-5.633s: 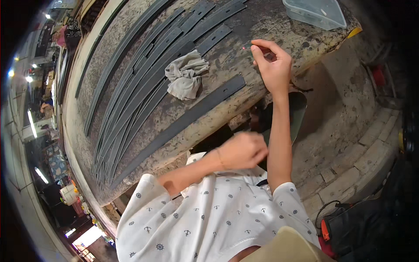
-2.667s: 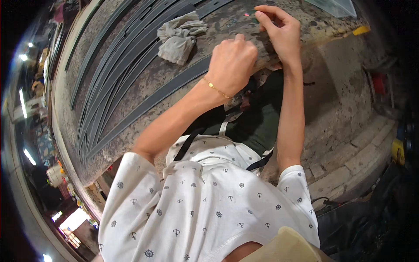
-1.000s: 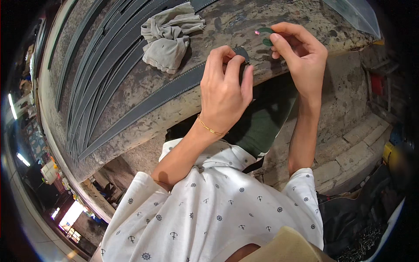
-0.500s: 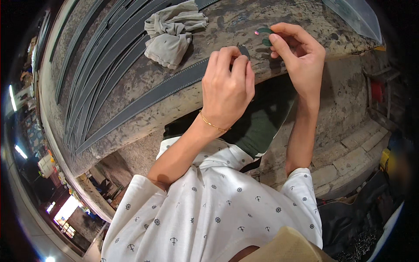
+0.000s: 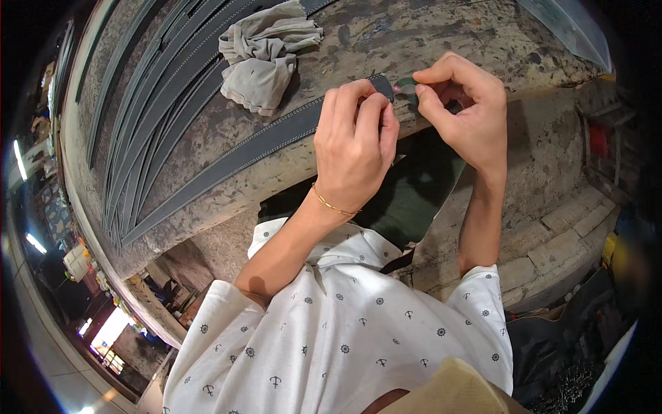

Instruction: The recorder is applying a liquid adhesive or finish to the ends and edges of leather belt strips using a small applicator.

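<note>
My left hand [image 5: 355, 138] is closed over a dark grey belt strap [image 5: 276, 131] with pale stitching along both edges. The strap's end pokes out just past my fingers. My right hand [image 5: 465, 110] pinches a small dark green curved piece [image 5: 407, 84] between thumb and forefinger. A pinkish bright spot shows at the piece's left side, close to the strap's end. I cannot tell whether the two touch.
Several more stitched straps [image 5: 148, 103] lie fanned out at the left of the stained work table [image 5: 407, 27]. A crumpled grey cloth [image 5: 258, 83] rests on it, behind the strap. A clear plastic sheet or bag [image 5: 572, 27] is at the far right.
My right hand has come nearer and to the left, bringing the green piece close to the strap's end. My left hand has shifted slightly and still holds the strap.
</note>
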### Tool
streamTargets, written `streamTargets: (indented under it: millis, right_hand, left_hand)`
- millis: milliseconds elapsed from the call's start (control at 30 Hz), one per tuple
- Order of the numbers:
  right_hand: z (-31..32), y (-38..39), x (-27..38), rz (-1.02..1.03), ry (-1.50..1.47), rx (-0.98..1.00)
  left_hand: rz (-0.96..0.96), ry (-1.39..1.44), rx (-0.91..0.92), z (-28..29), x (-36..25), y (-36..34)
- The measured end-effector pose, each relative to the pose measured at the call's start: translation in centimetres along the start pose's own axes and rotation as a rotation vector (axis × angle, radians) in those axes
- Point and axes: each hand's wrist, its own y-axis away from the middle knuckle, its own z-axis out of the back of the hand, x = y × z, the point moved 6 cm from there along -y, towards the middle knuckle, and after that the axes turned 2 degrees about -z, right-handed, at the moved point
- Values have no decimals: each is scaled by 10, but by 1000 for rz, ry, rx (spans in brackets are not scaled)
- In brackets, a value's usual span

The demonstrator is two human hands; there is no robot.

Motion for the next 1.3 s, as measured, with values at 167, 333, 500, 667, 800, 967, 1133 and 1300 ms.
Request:
streamTargets:
  millis: [167, 333, 500, 667, 800, 967, 1133, 1300]
  right_hand:
    - [-2, 0, 1, 7, 26, 46]
    - [-4, 0, 2, -10, 23, 88]
    - [-5, -1, 5, 21, 39, 117]
    - [-5, -1, 6, 14, 57, 134]
    - [-6, -1, 6, 15, 67, 149]
    - [-6, -1, 8, 28, 79, 149]
    - [-7, -2, 7, 35, 78, 153]
    - [-4, 0, 5, 6, 53, 133]
  left_hand:
    - [-19, 2, -9, 0, 1, 1]
    - [-37, 28, -12, 0, 2, 1]
    - [-35, 36, -22, 0, 2, 2]
    - [-30, 39, -22, 0, 2, 3]
    - [-39, 33, -21, 0, 3, 3]
    - [-46, 40, -27, 0, 1, 3]
    - [-49, 39, -23, 1, 2, 3]
    - [-51, 44, -22, 0, 1, 3]
